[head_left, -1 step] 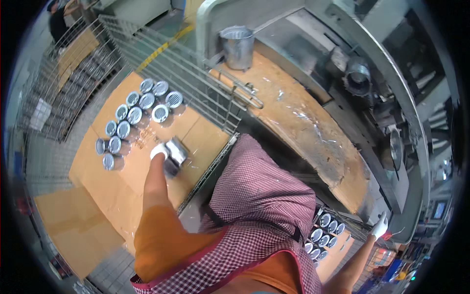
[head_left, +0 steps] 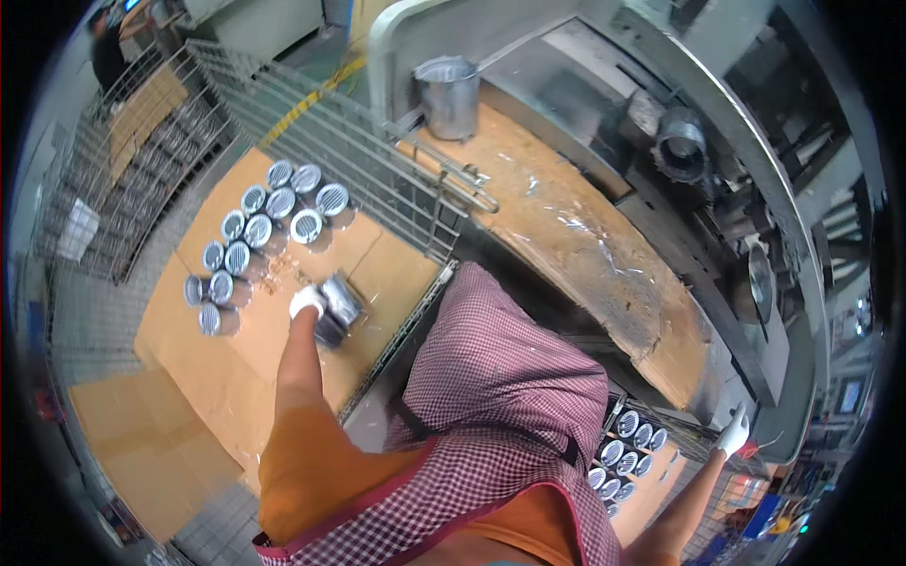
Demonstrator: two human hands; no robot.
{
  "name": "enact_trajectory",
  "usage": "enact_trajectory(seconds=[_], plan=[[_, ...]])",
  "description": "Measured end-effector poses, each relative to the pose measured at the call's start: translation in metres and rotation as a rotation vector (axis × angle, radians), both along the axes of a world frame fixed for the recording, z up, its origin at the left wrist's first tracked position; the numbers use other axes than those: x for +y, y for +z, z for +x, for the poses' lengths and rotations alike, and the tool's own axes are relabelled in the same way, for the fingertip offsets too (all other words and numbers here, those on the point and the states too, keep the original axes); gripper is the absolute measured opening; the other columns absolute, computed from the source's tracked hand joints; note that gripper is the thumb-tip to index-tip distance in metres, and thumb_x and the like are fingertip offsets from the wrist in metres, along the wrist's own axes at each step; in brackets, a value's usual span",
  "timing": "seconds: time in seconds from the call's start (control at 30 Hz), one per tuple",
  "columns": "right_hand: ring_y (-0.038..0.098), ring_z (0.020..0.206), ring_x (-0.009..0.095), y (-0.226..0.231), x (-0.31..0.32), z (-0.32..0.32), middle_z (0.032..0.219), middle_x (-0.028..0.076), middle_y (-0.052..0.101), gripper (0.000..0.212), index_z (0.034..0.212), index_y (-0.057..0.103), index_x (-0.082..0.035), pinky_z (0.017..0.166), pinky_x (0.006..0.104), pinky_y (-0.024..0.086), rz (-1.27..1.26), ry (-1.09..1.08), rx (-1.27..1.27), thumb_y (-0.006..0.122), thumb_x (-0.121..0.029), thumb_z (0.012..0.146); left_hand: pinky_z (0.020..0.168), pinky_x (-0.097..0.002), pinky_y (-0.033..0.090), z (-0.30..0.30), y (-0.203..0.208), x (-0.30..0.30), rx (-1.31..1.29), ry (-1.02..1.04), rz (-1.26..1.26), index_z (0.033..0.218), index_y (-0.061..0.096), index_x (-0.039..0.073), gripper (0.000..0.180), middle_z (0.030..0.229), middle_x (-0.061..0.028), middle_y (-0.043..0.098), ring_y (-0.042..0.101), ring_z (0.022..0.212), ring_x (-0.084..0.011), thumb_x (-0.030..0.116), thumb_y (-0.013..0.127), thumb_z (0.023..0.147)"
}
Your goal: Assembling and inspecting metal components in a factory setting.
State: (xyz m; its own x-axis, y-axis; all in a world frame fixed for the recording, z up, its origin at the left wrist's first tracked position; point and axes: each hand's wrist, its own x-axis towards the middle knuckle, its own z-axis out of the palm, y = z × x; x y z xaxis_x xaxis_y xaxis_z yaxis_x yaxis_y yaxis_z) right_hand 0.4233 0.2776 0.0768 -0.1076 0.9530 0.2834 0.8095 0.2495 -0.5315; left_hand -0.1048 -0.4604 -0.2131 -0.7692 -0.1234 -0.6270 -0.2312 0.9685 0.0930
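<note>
My left hand (head_left: 308, 301), in a white glove, is on the cardboard sheet (head_left: 274, 354) of the wire cart. Its fingers are closed on a shiny metal cylinder (head_left: 327, 330), and a second cylinder (head_left: 343, 299) lies right beside it; the fingertips are partly hidden. Farther left, several metal cylinders (head_left: 258, 230) stand upright in rows with bright, striped-looking tops. Away to the right, my gloved right hand (head_left: 733, 434) reaches to the corner of the grey machine frame, next to a small red part (head_left: 747, 449). Its fingers look stretched out, with nothing visible in them.
Wire railing (head_left: 321, 113) edges the cart's far side. A worn wooden board (head_left: 595, 245) bearing metal shavings and a metal bucket (head_left: 447, 99) fronts the machine (head_left: 684, 146). More cylinders (head_left: 627, 462) stand at lower right. Another person (head_left: 107, 57) is at far left.
The view has shifted slightly. My left hand remains at the same two cylinders, and my right hand stays by the machine's corner.
</note>
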Motion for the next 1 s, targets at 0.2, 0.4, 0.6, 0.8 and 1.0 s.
enact_trajectory(seconds=[0.2,0.4,0.6,0.8,1.0], plan=[[0.06,0.081,0.022,-0.001,-0.014,-0.009,0.089,0.014,0.071,0.057,0.091,0.068,0.008,0.082,0.035,0.044,0.044,-0.041,0.043,0.057,-0.049,0.092,0.084,-0.0438,0.052,0.065,0.058,0.049,0.36,-0.14,-0.111,0.096,0.071,0.013,0.026,0.104,-0.0149,0.069,0.066,0.097,-0.0355,0.019,0.048,0.086],[0.061,0.077,0.021,-0.003,-0.018,-0.016,0.087,0.013,0.071,0.056,0.092,0.068,0.006,0.077,0.035,0.044,0.058,-0.06,0.09,0.057,-0.049,0.092,0.067,-0.0436,0.047,0.08,0.191,0.097,0.945,-0.658,0.174,0.077,0.069,0.021,0.012,0.072,-0.0094,0.059,0.061,0.071,-0.0294,0.014,0.06,0.073],[0.065,0.081,0.026,-0.003,-0.026,-0.025,0.091,0.014,0.072,0.058,0.096,0.07,0.002,0.077,0.0372,0.046,0.094,-0.157,0.014,0.056,-0.054,0.091,0.063,-0.0424,0.045,0.056,0.362,0.177,1.323,-0.924,0.451,0.08,0.063,0.013,0.009,0.075,-0.01,0.056,0.057,0.071,-0.0304,0.013,0.06,0.072],[0.065,0.083,0.03,-0.012,-0.019,-0.024,0.094,0.016,0.072,0.059,0.099,0.07,0.002,0.079,0.0389,0.046,0.086,-0.13,0.043,0.057,-0.055,0.09,0.07,-0.0448,0.049,-0.015,0.409,0.276,1.45,-1.01,0.625,0.083,0.067,0.014,0.016,0.078,-0.0136,0.061,0.06,0.074,-0.0337,0.016,0.052,0.077],[0.064,0.075,0.032,-0.004,-0.034,-0.03,0.085,0.02,0.07,0.057,0.09,0.07,0.002,0.072,0.0414,0.046,0.106,-0.099,0.069,0.058,-0.053,0.09,0.065,-0.0445,0.049,-0.072,0.34,0.316,1.336,-1.131,0.257,0.08,0.071,0.017,0.017,0.075,-0.0117,0.063,0.064,0.075,-0.0312,0.015,0.054,0.078]])
